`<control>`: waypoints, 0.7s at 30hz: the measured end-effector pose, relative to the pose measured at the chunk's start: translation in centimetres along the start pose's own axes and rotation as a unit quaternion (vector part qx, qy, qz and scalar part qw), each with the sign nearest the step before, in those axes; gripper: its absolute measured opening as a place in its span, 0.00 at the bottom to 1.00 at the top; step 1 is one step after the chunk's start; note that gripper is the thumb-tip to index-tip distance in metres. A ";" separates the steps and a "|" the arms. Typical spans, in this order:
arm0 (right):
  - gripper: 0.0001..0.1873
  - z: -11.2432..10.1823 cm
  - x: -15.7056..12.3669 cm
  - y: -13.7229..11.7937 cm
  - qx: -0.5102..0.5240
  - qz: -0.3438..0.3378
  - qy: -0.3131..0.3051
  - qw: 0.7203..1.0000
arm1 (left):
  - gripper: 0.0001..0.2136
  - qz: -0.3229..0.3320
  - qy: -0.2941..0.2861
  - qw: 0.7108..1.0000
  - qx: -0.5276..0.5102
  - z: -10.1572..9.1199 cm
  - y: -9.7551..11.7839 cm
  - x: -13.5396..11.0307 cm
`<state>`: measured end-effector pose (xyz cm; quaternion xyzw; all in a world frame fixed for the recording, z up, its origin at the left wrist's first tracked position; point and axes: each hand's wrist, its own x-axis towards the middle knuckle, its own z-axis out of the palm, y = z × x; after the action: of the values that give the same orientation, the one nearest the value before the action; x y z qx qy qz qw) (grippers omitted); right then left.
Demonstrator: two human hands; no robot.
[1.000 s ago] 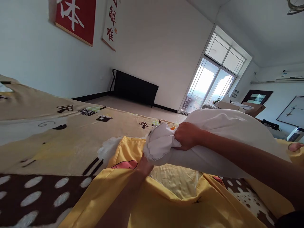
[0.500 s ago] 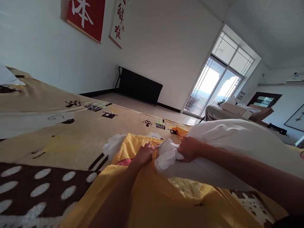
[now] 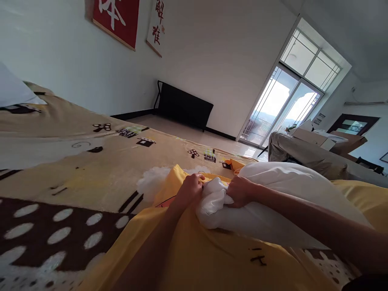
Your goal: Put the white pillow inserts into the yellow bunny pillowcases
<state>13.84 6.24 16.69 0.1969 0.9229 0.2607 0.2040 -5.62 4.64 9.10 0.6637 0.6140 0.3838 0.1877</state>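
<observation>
A white pillow point(image 3: 285, 180) lies at the right, one bunched corner of it pointing left. My right hand point(image 3: 241, 191) is closed around the pillow just behind that corner. Yellow fabric, a pillowcase point(image 3: 218, 258) with small dark marks, spreads below and left of the pillow. My left hand point(image 3: 192, 187) is closed on the pillowcase's edge, close beside the pillow's corner; its fingers are partly turned from view. The bunched corner sits between my two hands, against the yellow cloth.
Beneath is a bed with a beige and brown patterned blanket point(image 3: 115, 173). A white pillow-like thing point(image 3: 15, 89) is at the far left. Beyond stand a black folded frame point(image 3: 183, 107) by the wall, a plastic-covered piece of furniture point(image 3: 281, 147) with boxes, and a glass door point(image 3: 275, 101).
My left hand has gone from extended fingers to a closed grip on the pillowcase edge, lifting it. The pillowcase opening has drawn up near the pillow. My right hand keeps its hold.
</observation>
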 end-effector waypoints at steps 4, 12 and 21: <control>0.24 0.7 0.7 0.4 0.024 0.020 0.030 0.999 | 0.10 -0.040 0.031 0.999 0.001 0.0 0.0 0.2; 0.25 3.9 1.1 -0.6 0.096 0.046 0.105 0.989 | 0.10 -0.075 0.088 0.993 0.025 0.9 0.3 0.6; 0.25 4.7 -0.3 -2.9 0.125 0.053 0.191 0.972 | 0.07 -0.041 0.064 0.993 0.091 0.5 3.6 2.5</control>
<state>15.60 5.69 11.42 0.2164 0.9582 0.1864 -0.0163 -3.00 6.48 12.06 0.6265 0.6836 0.3603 0.1022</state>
